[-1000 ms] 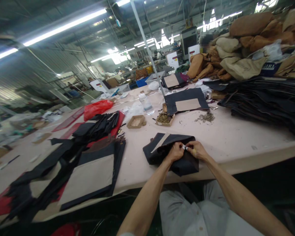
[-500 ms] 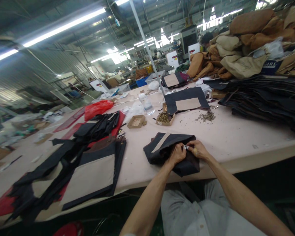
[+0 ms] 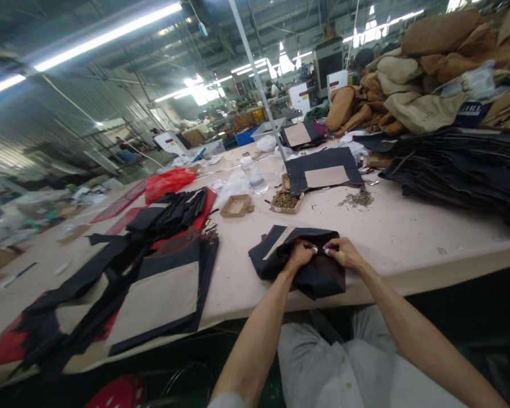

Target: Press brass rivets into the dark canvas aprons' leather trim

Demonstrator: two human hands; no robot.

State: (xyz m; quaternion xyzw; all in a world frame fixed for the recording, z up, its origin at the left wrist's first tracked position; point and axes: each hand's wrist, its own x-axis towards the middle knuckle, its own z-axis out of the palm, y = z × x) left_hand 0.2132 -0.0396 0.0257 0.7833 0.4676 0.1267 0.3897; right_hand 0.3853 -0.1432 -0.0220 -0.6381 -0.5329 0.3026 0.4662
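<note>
A dark navy fabric piece with a beige strip (image 3: 318,283) lies folded at the table's front edge, its brown inner side partly showing. My left hand (image 3: 300,255) reaches into the fold from the left, fingers bent and closed on the cloth. Opposite it, my right hand (image 3: 344,253) pinches the cloth near the fold's right side. White wraps cover fingertips on both hands, and a small gap separates them. Whether a small part sits between the fingers cannot be made out.
Beyond the cloth stand a cardboard tray of small pale parts (image 3: 236,206) and a box of brass fittings (image 3: 285,202). Loose metal rings (image 3: 358,198) lie to the right. A water bottle (image 3: 254,175), stacked dark panels (image 3: 161,289) and a large dark pile (image 3: 463,170) surround the workspace.
My hands, close together at the fingertips before, are now slightly apart. The left hand has shifted a little left and up, deeper into the fold.
</note>
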